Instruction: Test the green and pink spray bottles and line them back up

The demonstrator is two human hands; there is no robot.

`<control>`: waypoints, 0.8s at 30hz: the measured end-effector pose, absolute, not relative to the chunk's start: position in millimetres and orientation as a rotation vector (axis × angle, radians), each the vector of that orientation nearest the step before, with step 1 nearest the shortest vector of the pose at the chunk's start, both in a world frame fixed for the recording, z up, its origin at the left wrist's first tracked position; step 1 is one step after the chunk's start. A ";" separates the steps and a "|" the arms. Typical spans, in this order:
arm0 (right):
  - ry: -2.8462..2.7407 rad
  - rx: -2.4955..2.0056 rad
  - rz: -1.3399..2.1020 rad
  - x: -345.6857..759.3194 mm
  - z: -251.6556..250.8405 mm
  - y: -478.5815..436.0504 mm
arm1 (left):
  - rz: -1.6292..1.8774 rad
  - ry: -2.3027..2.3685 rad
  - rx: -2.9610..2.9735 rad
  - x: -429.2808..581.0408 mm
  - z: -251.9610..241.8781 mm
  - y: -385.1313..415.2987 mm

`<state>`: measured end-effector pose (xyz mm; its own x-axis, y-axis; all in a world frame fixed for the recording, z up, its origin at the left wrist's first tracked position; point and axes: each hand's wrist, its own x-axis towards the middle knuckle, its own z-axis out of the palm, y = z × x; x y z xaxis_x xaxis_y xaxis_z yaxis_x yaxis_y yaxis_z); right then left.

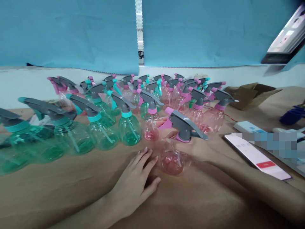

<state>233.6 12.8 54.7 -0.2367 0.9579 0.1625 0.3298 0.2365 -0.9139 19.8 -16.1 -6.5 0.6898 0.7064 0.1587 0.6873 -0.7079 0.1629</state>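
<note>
My left hand (135, 181) lies on the brown tabletop with its fingers spread and nothing in it. Just to its right is a clear pink spray bottle (172, 162) with a grey and pink trigger head, tilted a little. My right hand (199, 148) is closed around this bottle's neck, and its fingertips show behind the pink trigger. Part of that hand is hidden by the sprayer head. Beyond my fingers stands another pink spray bottle (152, 127), beside a green spray bottle (130, 128) with a turquoise collar.
Several more green spray bottles (103, 135) line the left, and pink spray bottles (213, 117) crowd the back. At right lie a phone (256, 156) with a lit timer and a white box (247, 126). An open cardboard box (252, 95) sits behind them, below blue cloth (214, 31).
</note>
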 end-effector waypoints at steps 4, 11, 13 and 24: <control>-1.715 -1.220 1.005 234.9 52.8 12.6 | 0.308 1.170 2.808 20.1 -6.5 -15.9; -1.747 -1.191 0.989 235.3 54.2 13.6 | 0.338 1.166 2.796 19.9 -6.3 -16.1; -1.748 -1.195 0.981 234.2 57.3 12.8 | 0.328 1.166 2.801 19.8 -6.6 -16.0; -1.722 -1.247 0.995 234.1 56.9 12.6 | 0.333 1.160 2.797 19.7 -7.1 -16.0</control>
